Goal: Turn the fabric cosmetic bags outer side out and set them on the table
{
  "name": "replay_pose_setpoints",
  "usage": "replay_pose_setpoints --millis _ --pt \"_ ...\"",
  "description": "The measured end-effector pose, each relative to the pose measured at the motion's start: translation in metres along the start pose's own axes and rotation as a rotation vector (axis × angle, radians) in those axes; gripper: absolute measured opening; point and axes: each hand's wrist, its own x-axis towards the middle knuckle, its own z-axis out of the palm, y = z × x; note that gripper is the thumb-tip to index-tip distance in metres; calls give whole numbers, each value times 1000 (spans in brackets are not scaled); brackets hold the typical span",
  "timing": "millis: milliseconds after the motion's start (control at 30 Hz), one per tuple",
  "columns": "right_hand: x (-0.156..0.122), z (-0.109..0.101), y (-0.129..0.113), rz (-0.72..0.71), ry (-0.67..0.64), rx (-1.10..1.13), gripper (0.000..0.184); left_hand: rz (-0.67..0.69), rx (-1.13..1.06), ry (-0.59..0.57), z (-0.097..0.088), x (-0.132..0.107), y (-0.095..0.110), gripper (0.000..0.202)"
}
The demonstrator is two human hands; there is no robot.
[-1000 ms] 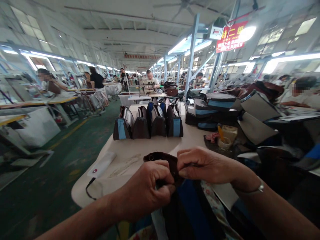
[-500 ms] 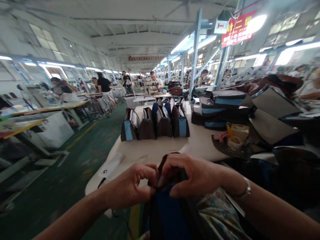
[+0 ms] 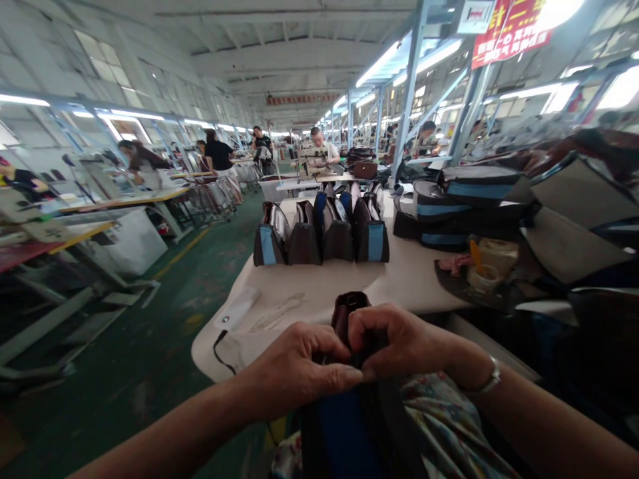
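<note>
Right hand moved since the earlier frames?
Yes. Against the row of blue-panelled bags ahead, the right hand has shifted left, closer to the left hand, on the dark bag both grip.

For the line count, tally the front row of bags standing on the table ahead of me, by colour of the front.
Bags with a light blue panel: 2
Plain dark brown bags: 2
Total: 4
</note>
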Motion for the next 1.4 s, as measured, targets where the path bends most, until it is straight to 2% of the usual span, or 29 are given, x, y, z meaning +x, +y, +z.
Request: replay_pose_setpoints --millis 133,300,400,500,700,767,833,900,1000,1100,1167,1233,1333,1400 --pt "-2 -3 2 -9 -16 48 33 0 -82 32 6 8 -3 19" --pt "-4 -5 7 11 -20 75 24 3 -109 35 8 10 -2 10" --pt "-5 -5 8 21 -50 155 28 2 -102 39 10 11 0 10" --pt "-4 -3 7 26 -8 79 32 7 -99 30 10 12 1 11" --pt "-2 4 12 111 71 100 17 -9 62 56 9 12 -1 14" --pt "-2 8 14 91 107 83 11 3 144 80 9 11 -1 16" --pt "-2 12 16 7 142 -9 6 28 206 91 11 11 -2 17" --pt "-2 16 18 -136 181 -168 5 53 259 93 13 10 -3 19" --pt "-2 23 20 -336 238 -419 13 119 380 122 15 8 -8 20" --pt "-3 25 19 -464 238 -637 18 155 488 148 14 4 -10 17" --pt "-3 24 16 -543 190 -787 16 112 441 121 10 2 -8 19" --pt "-5 20 12 -588 123 -914 16 44 314 46 3 1 -6 18" --pt "-6 18 8 -596 45 -1029 18 -87 84 -72 -8 3 -7 32" --pt "-7 21 7 -583 20 -1082 19 -145 9 -122 -13 4 -12 40"
